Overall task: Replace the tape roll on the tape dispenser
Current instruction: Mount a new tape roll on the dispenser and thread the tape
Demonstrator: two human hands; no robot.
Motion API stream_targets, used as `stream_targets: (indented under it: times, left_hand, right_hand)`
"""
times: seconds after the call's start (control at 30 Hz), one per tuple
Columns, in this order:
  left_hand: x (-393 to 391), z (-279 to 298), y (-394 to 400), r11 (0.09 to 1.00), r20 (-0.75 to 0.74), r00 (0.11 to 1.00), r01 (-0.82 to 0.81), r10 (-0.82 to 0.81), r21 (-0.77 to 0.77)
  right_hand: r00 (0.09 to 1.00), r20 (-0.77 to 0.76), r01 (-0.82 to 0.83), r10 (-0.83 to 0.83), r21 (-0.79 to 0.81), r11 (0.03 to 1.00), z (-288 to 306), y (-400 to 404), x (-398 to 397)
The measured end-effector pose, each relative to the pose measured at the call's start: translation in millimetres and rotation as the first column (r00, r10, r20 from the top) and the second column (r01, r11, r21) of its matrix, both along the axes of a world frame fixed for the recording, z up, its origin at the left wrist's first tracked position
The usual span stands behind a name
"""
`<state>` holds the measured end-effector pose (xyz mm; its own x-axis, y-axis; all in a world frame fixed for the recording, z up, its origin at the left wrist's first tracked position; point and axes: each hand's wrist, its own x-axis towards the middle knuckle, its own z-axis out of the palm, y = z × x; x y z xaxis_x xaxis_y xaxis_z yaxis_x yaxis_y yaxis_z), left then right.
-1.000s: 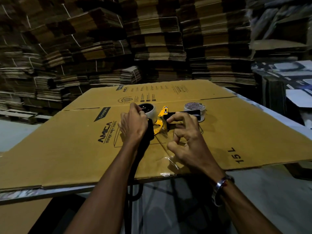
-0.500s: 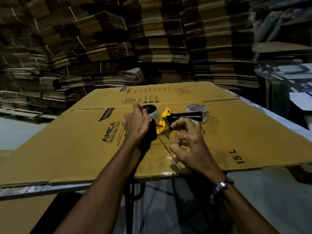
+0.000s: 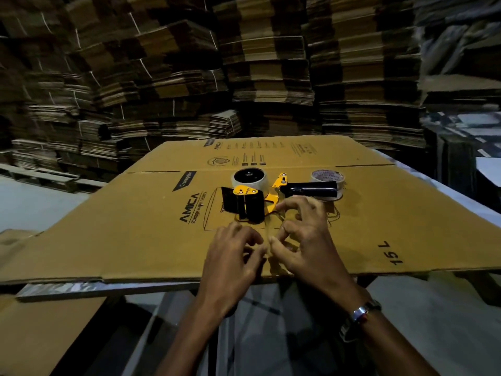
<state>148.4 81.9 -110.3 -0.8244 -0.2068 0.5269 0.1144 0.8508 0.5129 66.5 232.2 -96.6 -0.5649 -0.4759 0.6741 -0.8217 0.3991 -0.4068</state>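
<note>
- The flattened cardboard box (image 3: 113, 240) under everything carries black print: "AMICA" in large letters with "storage water heaters" beneath it, a dark label reading "Crompton", and "15 L" near its right edge. A crest and columns of small print lie toward the far flap, too small to read.
- The tape dispenser (image 3: 260, 198), yellow metal with black parts, lies on its side on the box, its black handle (image 3: 309, 189) pointing right.
- A tape roll (image 3: 250, 179) sits on the dispenser's hub at the far side of the tool.
- A second tape roll (image 3: 326, 177) rests flat on the box just behind the end of the handle; there is printing on its top face, but it is too blurred to read.
- The left hand (image 3: 230, 256) is off the dispenser, fingers curled, fingertips meeting those of the other hand just above the box's near edge.
- The right hand (image 3: 306, 240) has its forefinger stretched toward the yellow frame, while thumb and another finger pinch toward the left hand. A clear strip of tape seems to run between them, though it is hard to make out.
- Half a second ago the left hand gripped the dispenser's front end and hid it; now the black front guard is in full view.
- A wristwatch (image 3: 359, 316) is on the right wrist.
- Stacks of flat cartons (image 3: 257, 63) fill the background.
</note>
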Motion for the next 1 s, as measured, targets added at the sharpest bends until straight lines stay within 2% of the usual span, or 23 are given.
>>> stream_targets:
  times: [0.13,0.4,0.7,0.8,0.9,1.0]
  left_hand:
    - [-2,-4,8,0.998,-0.005,0.999,-0.047,0.047,-0.049]
    - [3,-4,13,0.989,-0.133,0.981,-0.132,0.14,0.068]
    - [11,-1,2,0.981,-0.109,0.978,-0.164,0.176,0.105]
    - [10,2,-2,0.975,-0.102,0.976,-0.178,0.193,0.133]
    - [8,1,-11,0.966,-0.104,0.972,-0.19,0.21,0.177]
    - [7,2,-22,0.937,-0.071,0.977,-0.169,0.2,0.306]
  right_hand:
    - [0.999,-0.034,0.032,-0.03,0.066,0.997,6,-10,8]
    - [0.998,0.0,0.059,-0.06,0.191,0.98,20,-22,20]
    - [0.999,0.017,0.044,-0.05,0.253,0.966,24,-32,27]
    - [0.997,0.044,0.05,-0.069,0.346,0.937,35,-31,30]
    - [0.993,-0.039,0.118,-0.113,0.501,0.858,52,-28,33]
    - [0.978,-0.116,0.207,-0.171,0.53,0.822,69,-20,23]
